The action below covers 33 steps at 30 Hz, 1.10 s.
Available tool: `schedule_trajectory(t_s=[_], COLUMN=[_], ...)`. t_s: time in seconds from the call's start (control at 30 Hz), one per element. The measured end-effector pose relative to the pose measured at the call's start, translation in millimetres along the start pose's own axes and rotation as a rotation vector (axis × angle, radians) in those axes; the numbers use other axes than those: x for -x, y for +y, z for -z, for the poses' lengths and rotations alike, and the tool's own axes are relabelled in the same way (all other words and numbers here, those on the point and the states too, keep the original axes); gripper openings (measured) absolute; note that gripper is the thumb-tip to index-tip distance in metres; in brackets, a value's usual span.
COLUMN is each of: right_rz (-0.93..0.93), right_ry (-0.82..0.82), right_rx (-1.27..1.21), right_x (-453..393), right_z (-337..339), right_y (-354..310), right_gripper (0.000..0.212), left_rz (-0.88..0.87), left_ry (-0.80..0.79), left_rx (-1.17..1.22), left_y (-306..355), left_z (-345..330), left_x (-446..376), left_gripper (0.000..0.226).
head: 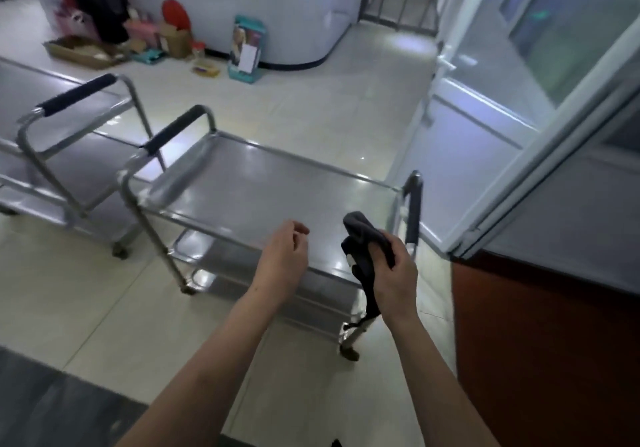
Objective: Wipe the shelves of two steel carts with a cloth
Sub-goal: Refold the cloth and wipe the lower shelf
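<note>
Second cart (69,128) cut off left, blurred.

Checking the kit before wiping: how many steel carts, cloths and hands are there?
Steel carts: 2, the near cart and the far cart
Cloths: 1, the dark cloth held by the right hand
Hands: 2, with the left hand empty
Total: 5

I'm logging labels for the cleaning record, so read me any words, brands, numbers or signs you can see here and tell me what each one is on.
No text here can be read.
Teal box on the floor: printed front and a white panel, too blurred to read.
Dark cloth in the right hand: small white tag, nothing legible.
Nearer steel cart: no visible marking.
</note>
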State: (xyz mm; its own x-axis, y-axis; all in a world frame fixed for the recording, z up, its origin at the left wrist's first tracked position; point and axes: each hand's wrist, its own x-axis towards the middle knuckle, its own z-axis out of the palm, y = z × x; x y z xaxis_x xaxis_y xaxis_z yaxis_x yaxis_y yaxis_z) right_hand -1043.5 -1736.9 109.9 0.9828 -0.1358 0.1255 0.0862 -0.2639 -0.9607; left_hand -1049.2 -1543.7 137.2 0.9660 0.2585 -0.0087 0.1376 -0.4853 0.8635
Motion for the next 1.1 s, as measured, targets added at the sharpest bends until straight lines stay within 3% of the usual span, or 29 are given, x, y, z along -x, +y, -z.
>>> schedule_trajectory(t_s=[0.23,0.4,0.63,0.9,1.1], right_rz=[-0.007,-0.065,-0.088,-0.089,-0.136], right_ry=[0.148,0.268,0.304,0.176,0.148], right_rx=[-0.029,-0.038,-0.170,-0.110,-0.151], right_x=[-37,-75,-187,-348,-470], right_z=[172,253,321,408,417], right_y=[17,32,52,85,128], right_gripper=[0.022,0.018,0.020,0.018,0.018], left_rz=[-0.058,-0.063,-0.084,-0.077,-0.069], left_ry=[-0.031,-0.067,-0.052,-0.072,-0.054], left_rx=[0.132,0.086,0.080,0.136,0.071], left_y=[86,150,201,284,317], left_z=[-137,-202,-299,-451,-510], left_x=[28,10,-72,-204,-281], left_gripper=[0.021,0.023,0.017,0.018,0.019])
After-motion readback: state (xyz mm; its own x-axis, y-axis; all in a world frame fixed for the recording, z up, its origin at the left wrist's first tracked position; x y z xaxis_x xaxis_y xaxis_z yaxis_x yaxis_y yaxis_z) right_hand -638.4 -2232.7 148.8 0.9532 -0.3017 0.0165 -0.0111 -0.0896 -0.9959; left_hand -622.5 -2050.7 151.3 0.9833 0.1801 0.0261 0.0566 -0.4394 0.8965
